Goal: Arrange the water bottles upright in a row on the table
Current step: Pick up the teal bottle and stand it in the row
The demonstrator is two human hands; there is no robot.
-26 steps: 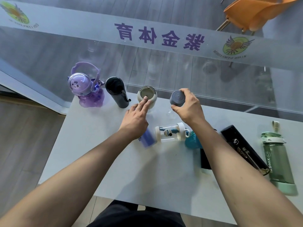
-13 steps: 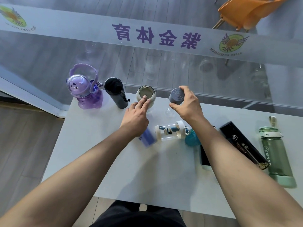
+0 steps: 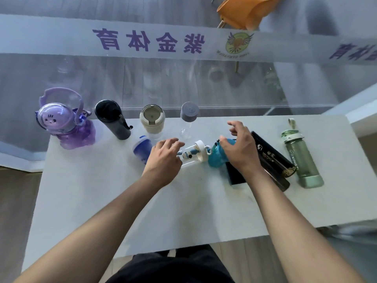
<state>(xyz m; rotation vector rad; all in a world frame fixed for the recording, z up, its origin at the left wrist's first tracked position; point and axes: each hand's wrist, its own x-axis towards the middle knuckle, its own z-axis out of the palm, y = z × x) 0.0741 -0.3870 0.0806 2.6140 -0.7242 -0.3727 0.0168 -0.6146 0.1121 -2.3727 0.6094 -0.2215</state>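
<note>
Along the table's far edge stand several bottles upright: a purple bottle (image 3: 65, 127), a black bottle (image 3: 113, 119), a beige cup (image 3: 152, 121) and a clear bottle with a grey cap (image 3: 188, 119). In the middle lie a blue-capped bottle (image 3: 141, 150), a clear white-lidded bottle (image 3: 193, 155) and a teal bottle (image 3: 217, 154). My left hand (image 3: 163, 158) hovers open over the clear lying bottle's base. My right hand (image 3: 240, 148) is open above the teal bottle. A black bottle (image 3: 273, 160) and a green bottle (image 3: 302, 156) lie at right.
The white table (image 3: 102, 190) ends at a glass partition with a frosted lettered band behind the standing row. A dark flat object (image 3: 234, 174) lies under my right wrist. An orange chair (image 3: 244, 11) stands beyond the glass. Bare table surface stretches in front of the bottles.
My right hand let go of the grey-capped bottle, which now stands alone, and drew back over the teal bottle. My left hand left the beige cup and came back to the lying clear bottle.
</note>
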